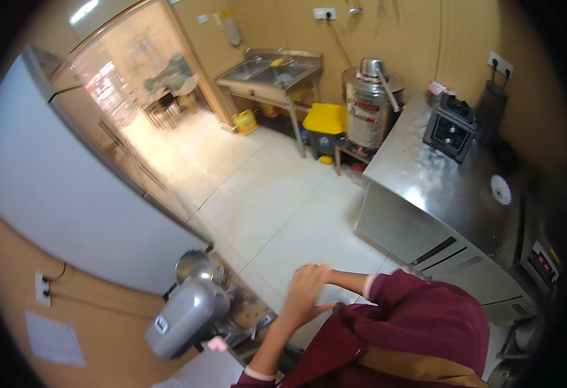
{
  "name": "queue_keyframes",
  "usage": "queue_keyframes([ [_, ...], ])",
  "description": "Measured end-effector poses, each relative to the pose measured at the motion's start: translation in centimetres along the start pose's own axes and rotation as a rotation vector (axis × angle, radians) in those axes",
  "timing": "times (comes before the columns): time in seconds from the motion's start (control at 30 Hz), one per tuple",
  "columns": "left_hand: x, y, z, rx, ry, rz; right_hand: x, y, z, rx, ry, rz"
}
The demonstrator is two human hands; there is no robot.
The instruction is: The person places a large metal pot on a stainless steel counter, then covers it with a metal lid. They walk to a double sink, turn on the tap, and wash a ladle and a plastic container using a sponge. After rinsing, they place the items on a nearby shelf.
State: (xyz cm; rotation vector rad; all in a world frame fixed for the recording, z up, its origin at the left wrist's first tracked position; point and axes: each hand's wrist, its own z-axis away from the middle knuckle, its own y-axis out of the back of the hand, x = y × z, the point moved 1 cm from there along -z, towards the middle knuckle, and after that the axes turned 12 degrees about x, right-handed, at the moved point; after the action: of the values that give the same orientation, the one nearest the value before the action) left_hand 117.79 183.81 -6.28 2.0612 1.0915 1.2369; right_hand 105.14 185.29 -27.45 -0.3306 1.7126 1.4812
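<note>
Sleeves (425,317), hands (306,284) together (steel bowl (191,265), contents unclear)

The long-sleeved cloth garment (438,310) is deep maroon, with whitish cuffs (373,285) and a brown fabric band (419,365) across its front. The rounded metal mixer head (189,317) is silver-grey. Toward the back edge of the shiny silver steel bench (393,161), a round plate (501,190) is white with a blue pattern; nearer the far end, a boxy appliance (450,132) is black with whitish dials. A dark bin (325,142) has a bright yellow lid (325,118). The tiled floor (264,187) is whitish with thin dark lines, the wall (400,39) plain tan.
</note>
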Motion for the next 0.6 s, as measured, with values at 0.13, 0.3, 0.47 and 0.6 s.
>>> queue_keyframes([
  [0.13,-2.2,-4.2,-11.3,-0.104,-0.229,0.001,0.2,5.1,-13.9,-0.138,0.035,0.188],
  [0.3,-11.7,-0.5,-18.9,0.18,-0.341,0.281,1.0,8.3,-28.9,-0.212,0.079,0.429],
  [0.47,-21.5,4.0,-25.3,0.377,-0.554,0.476,5.6,12.7,-47.8,-0.155,0.049,0.411],
  [0.6,-31.5,9.5,-33.5,0.231,-0.627,0.389,12.2,20.1,-57.5,0.089,-0.031,0.31],
])
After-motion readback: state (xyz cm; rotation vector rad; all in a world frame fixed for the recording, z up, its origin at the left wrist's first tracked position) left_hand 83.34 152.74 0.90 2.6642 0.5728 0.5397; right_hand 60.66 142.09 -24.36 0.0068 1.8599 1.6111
